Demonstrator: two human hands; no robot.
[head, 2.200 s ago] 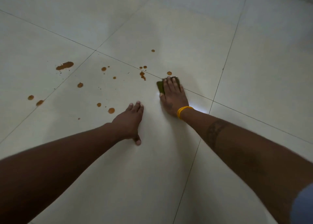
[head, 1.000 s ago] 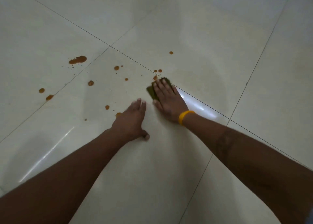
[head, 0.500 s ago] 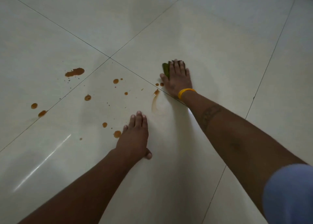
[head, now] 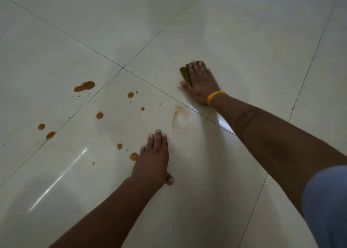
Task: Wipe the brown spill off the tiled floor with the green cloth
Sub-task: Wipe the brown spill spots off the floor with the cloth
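My right hand (head: 201,82), with a yellow band at the wrist, presses flat on the green cloth (head: 185,74); only the cloth's left edge shows beside my fingers. It lies on the far tile, beyond the grout line. Brown spill drops (head: 84,86) are scattered over the tiled floor (head: 244,41) to the left, the largest a long blotch at far left. A faint brown smear (head: 180,119) curves on the tile between my hands. My left hand (head: 153,159) rests flat on the floor with straight fingers, beside a drop (head: 134,156).
Dark grout lines cross at a junction (head: 123,67) left of the cloth. Glossy tiles carry a light streak (head: 58,180) at lower left. A blue sleeve (head: 326,201) shows at the right edge.
My right hand pushed the cloth away across the grout line onto the far tile. The drops near the line are gone and a faint smear is left. My left hand stayed flat.
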